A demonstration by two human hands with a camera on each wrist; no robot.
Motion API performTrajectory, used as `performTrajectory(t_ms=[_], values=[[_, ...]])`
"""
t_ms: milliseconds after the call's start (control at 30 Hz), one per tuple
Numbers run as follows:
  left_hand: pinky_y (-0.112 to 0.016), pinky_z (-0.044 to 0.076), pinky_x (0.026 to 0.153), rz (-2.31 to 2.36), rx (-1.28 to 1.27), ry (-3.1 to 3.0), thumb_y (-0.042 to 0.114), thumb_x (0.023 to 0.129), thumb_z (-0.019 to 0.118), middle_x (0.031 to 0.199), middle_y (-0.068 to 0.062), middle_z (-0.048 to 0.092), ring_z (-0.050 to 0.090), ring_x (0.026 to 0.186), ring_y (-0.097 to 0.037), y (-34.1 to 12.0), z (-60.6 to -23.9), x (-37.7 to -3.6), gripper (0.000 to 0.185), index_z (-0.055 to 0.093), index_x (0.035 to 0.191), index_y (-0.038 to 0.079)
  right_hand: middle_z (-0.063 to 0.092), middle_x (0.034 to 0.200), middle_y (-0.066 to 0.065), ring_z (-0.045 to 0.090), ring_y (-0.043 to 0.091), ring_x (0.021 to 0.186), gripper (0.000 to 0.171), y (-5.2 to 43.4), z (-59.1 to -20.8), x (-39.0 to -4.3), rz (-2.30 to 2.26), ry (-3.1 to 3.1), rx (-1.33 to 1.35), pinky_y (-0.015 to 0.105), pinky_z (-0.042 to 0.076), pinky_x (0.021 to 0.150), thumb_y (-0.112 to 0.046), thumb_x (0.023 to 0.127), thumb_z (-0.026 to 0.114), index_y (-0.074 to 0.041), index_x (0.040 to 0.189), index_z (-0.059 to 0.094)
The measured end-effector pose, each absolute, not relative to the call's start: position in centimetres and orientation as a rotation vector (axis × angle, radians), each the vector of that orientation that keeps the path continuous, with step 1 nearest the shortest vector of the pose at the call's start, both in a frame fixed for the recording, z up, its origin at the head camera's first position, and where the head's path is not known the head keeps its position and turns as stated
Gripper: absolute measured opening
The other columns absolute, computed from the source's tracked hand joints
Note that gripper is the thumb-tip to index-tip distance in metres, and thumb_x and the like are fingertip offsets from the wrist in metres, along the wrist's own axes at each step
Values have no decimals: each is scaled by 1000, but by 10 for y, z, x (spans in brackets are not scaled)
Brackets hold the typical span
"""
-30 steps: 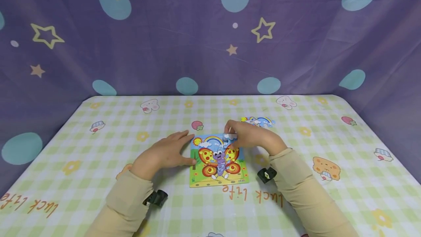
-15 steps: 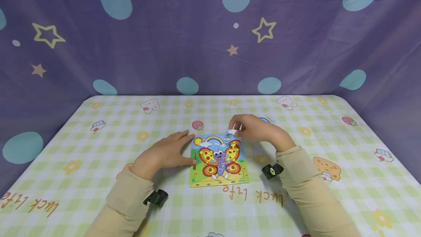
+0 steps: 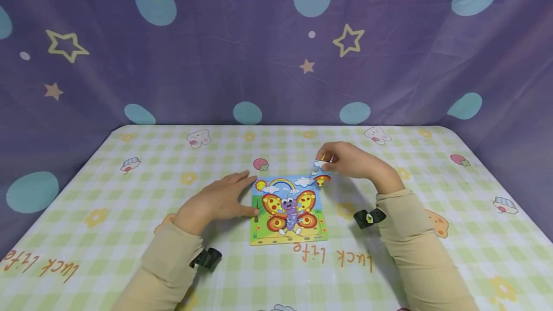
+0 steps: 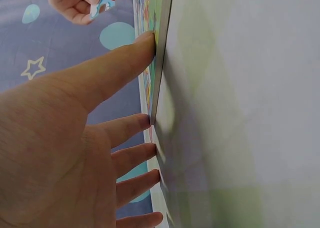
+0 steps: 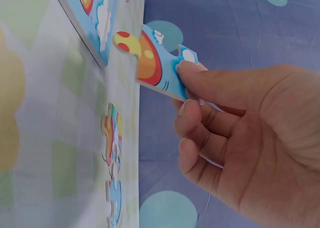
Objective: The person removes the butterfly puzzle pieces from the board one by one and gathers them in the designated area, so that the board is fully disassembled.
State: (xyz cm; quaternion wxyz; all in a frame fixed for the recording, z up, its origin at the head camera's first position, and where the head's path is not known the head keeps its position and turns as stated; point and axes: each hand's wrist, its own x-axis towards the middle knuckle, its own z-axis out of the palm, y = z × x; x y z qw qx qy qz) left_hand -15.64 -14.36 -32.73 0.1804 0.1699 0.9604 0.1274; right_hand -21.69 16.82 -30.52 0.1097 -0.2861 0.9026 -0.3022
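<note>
the checked tablecloth (image 3: 129, 234) carries the butterfly puzzle board (image 3: 287, 210) at its middle. the left hand (image 3: 216, 201) lies flat with straight, spread fingers (image 4: 132, 128) touching the board's left edge. the right hand (image 3: 352, 161) pinches a puzzle piece (image 5: 150, 63) between thumb and fingers, raised just beside the board's far right corner, with loose pieces (image 5: 112, 138) on the cloth nearby.

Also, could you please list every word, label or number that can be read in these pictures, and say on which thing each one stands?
"luck life": orange script printed on the tablecloth, upside down from the head view, just in front of the puzzle board.
"luck life": again near the tablecloth's front left edge, partly cut off.
A tiny mark at the puzzle board's bottom right corner: too small to read.
</note>
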Motion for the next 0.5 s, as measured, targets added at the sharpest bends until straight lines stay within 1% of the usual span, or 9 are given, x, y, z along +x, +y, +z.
performTrajectory(t_ms=[300,500], values=[[-57,22,117,365,480,2713,49,86,72,162,-14,23,20,147,-37,-144,-328,-157,88,33,156,13,68,94,10,62,22,87,15,182,-303,-220,-853,2694,-797,38,51,78,-2,92,66,2,107,65],[-57,21,117,365,474,2713,49,87,72,162,-13,22,20,148,-36,-144,-329,-157,87,33,156,14,67,94,10,61,24,87,16,190,-300,-220,-852,2709,-737,37,49,77,-3,92,66,2,107,65]])
